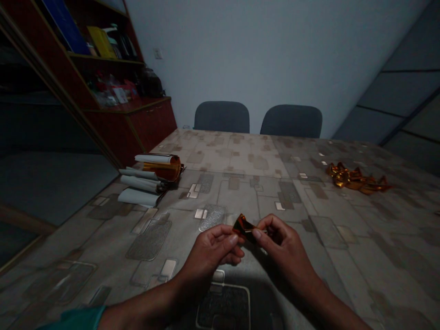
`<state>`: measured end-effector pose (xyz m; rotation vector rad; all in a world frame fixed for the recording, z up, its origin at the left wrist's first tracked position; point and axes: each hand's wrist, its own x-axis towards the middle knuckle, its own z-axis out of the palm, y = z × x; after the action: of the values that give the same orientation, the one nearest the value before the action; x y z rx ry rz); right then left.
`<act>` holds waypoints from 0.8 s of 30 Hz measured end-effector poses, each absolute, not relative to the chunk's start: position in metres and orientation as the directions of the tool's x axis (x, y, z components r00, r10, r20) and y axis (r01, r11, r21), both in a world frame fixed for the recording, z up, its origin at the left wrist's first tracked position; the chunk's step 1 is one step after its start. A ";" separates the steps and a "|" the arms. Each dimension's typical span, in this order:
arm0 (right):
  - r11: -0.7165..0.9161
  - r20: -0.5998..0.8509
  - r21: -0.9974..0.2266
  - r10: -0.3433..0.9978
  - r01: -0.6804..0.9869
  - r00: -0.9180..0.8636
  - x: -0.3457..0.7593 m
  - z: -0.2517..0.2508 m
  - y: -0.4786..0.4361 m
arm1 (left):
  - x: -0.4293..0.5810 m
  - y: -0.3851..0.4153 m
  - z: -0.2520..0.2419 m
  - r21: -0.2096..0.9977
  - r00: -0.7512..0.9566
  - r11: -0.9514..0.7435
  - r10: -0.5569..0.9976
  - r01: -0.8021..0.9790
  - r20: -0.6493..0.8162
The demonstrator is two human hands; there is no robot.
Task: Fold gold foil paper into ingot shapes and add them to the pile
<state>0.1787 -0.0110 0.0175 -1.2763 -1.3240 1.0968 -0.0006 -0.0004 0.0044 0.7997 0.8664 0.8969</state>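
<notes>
Between my two hands, above the near middle of the table, is a small folded piece of shiny gold foil paper. My left hand pinches its left end between thumb and fingers. The right end is gripped by my right hand, thumb on the near side. The foil's middle stands up in a pointed fold, and its underside is hidden by my fingers. A group of folded gold foil pieces lies at the far right of the table. On the left rests a stack of curled sheets, gold on one face and whitish on the other.
A patterned cloth covers the table. Beyond its far edge stand two grey chairs against the wall. A red-brown cabinet with loaded shelves is at the back left.
</notes>
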 end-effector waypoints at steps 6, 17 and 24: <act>0.106 0.113 -0.972 0.993 0.209 0.022 0.173 0.015 -0.015 | 0.000 -0.002 0.006 0.821 0.360 0.439 0.880 -0.366 -0.310; 0.284 0.313 -0.848 0.950 0.447 -0.011 0.164 0.019 -0.021 | 0.002 -0.002 0.004 0.768 0.384 0.491 0.857 -0.411 -0.342; 0.326 0.372 -0.803 0.928 0.498 -0.008 0.161 0.024 -0.023 | 0.000 -0.004 0.002 0.776 0.447 0.470 0.852 -0.421 -0.273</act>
<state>0.1610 -0.0226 0.0238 -1.3081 -1.6494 0.5726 0.0002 -0.0041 0.0017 0.6884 0.7261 0.8696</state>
